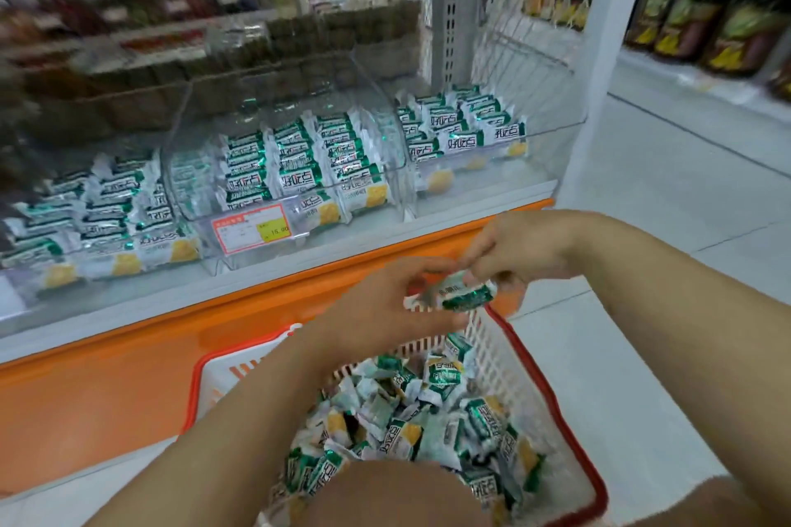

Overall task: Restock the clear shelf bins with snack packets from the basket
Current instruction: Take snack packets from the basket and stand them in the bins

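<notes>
Three clear bins [299, 167] on shelf [128, 312] above pale floor [685, 201].

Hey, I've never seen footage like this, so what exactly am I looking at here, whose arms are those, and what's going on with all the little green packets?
This is a single picture from a camera worn on a person's head, looking forward and down, so the two bare arms are the wearer's own. There is no machine here. The left hand and right hand meet above a red-rimmed basket heaped with green and white snack packets. Together their fingers hold a small bunch of packets; how many is too blurred to tell. Beyond the hands, clear shelf bins hold neat rows of the same packets above an orange base. The middle bin carries a price tag. Dark bottles stand on another shelf at the right.
</notes>
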The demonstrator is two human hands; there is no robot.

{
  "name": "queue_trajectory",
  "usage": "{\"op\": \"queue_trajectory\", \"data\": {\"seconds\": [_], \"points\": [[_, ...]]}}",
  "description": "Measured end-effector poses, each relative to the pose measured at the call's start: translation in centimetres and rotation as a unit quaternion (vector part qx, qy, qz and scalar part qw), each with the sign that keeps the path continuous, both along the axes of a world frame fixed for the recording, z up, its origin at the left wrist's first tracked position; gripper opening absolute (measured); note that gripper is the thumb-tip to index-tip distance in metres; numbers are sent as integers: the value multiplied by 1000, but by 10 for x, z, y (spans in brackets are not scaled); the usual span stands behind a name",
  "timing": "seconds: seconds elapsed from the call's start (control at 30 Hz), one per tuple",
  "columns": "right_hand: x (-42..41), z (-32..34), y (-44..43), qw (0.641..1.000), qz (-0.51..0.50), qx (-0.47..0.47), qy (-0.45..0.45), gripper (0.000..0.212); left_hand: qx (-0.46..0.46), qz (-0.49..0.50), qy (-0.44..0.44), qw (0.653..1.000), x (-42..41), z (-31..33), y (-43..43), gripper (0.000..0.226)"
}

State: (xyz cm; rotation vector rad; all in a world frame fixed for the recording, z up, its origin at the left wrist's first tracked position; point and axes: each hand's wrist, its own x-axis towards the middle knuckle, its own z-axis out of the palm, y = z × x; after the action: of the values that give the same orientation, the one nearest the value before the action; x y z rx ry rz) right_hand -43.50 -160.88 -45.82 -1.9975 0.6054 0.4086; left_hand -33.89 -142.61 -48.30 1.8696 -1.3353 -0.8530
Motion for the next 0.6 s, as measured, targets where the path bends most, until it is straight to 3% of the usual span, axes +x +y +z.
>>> {"op": "queue_trajectory", "data": {"seconds": [0.1,0.2,0.3,0.43,0.6], "points": [[-15,7,10,986,-87,132,-54,15,-42,-10,-154,987,-10,9,-3,53],[-24,7,13,962,-124,210,-122,27,-113,41,-193,974,-13,13,-8,37],[-27,23,10,953,-109,200,-202,33,-125,136,-160,970,-13,25,-14,23],[-24,30,2,967,-58,78,-237,48,-120,195,-35,973,-6,37,-29,23],[-16,18,-14,948,-116,83,-284,30,-109,198,-41,973,8,52,-47,30]]}}
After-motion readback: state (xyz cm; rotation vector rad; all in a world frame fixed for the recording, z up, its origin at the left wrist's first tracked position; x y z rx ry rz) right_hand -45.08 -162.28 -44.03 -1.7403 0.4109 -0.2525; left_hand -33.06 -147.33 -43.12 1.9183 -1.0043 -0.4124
